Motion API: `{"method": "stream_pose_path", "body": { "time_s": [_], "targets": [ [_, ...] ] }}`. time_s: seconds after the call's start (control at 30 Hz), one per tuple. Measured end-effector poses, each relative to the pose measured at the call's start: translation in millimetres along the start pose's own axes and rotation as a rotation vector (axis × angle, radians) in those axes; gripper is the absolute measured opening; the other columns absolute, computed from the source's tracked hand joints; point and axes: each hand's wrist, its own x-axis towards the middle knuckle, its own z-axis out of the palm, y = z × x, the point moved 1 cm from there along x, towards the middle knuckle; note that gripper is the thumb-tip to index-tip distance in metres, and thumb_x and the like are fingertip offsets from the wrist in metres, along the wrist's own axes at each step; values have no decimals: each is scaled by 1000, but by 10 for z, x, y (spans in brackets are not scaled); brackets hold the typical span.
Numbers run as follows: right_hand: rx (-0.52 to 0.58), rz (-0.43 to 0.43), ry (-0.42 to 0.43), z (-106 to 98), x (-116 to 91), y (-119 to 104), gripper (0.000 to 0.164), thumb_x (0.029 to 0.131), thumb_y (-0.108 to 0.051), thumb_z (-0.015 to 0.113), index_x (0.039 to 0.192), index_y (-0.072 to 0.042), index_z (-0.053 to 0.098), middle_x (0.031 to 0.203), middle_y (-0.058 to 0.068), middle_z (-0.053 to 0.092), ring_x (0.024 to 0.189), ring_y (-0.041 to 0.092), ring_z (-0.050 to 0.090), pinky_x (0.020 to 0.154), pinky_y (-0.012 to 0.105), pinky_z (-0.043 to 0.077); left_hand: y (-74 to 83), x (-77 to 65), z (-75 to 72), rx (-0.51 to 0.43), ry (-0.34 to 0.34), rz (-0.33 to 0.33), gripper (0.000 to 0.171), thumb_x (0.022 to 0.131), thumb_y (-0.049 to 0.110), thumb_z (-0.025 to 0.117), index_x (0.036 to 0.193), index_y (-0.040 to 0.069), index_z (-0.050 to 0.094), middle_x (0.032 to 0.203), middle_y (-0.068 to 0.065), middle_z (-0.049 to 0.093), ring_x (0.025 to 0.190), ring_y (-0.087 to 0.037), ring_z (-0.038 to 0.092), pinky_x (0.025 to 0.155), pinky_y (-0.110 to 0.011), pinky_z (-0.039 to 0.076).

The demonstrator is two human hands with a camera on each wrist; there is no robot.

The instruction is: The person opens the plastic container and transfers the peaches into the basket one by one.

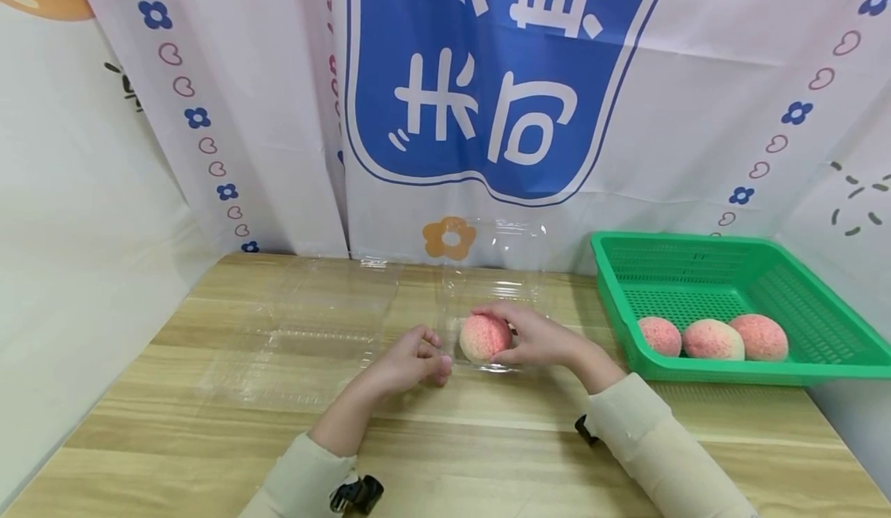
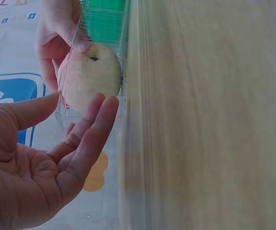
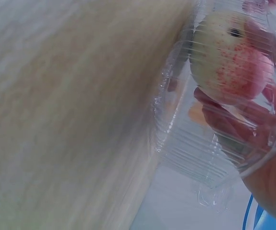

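A pink and cream peach (image 1: 485,338) sits inside a small clear plastic box (image 1: 455,357) whose lid stands raised at the back. My right hand (image 1: 539,336) reaches into the box and grips the peach between thumb and fingers. In the right wrist view the peach (image 3: 231,57) shows through the ribbed clear wall, a dark spot near its top. My left hand (image 1: 409,359) is beside the box's left front corner, holding nothing. The left wrist view shows that hand (image 2: 42,167) with its fingers extended near the box wall.
A green plastic basket (image 1: 696,371) stands at the right with three more peaches (image 1: 713,340) along its front side. Left of the small box lies a larger clear plastic container (image 1: 299,363) with its lid open. A printed cloth (image 1: 278,116) hangs behind the wooden table (image 1: 487,456).
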Motion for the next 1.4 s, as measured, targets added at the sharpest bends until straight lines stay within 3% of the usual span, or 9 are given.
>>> {"method": "stream_pose_path", "body": {
  "time_s": [0.3, 0.57, 0.8, 1.07, 1.23, 1.4],
  "targets": [
    [13, -7, 17, -37, -35, -34, 73, 81, -15, 82, 144, -4, 47, 140, 12, 55, 124, 28, 56, 96, 41, 54, -27, 20, -2, -11, -1, 7, 29, 97, 5, 59, 118, -7, 42, 101, -23, 70, 89, -32, 73, 83, -41, 59],
    [8, 11, 43, -128, -89, -71, 74, 80, -15, 83, 145, -10, 47, 139, 11, 54, 121, 27, 56, 90, 40, 57, -30, 25, -2, -25, -11, 17, 29, 97, 4, 59, 117, -7, 42, 102, -25, 70, 88, -31, 72, 82, -41, 60],
    [8, -24, 75, -285, -178, -136, 74, 79, -11, 82, 144, -7, 46, 140, 16, 53, 121, 32, 56, 88, 39, 59, -29, 29, 1, -18, -4, -1, 31, 97, 7, 61, 119, -6, 43, 103, -24, 71, 87, -28, 72, 81, -39, 59],
    [-57, -63, 152, -520, -325, -237, 72, 78, -11, 84, 141, -9, 49, 136, 10, 57, 114, 22, 59, 85, 34, 59, -36, 42, -1, -14, 0, -3, 30, 97, 6, 59, 119, -6, 43, 103, -23, 70, 85, -24, 72, 80, -38, 58],
    [-57, -23, 181, -668, -438, -279, 73, 79, -11, 84, 143, -12, 48, 138, 7, 55, 120, 22, 57, 89, 38, 59, -30, 36, -5, -13, 0, -6, 29, 97, 6, 59, 119, -6, 43, 104, -23, 70, 86, -25, 72, 81, -38, 58],
    [-37, -5, 241, -831, -554, -235, 73, 79, -6, 83, 143, -9, 47, 139, 11, 53, 123, 30, 55, 90, 43, 58, -27, 30, 5, 1, 6, -14, 30, 97, 8, 61, 119, -5, 44, 102, -20, 72, 86, -26, 72, 79, -38, 58]
  ]
}}
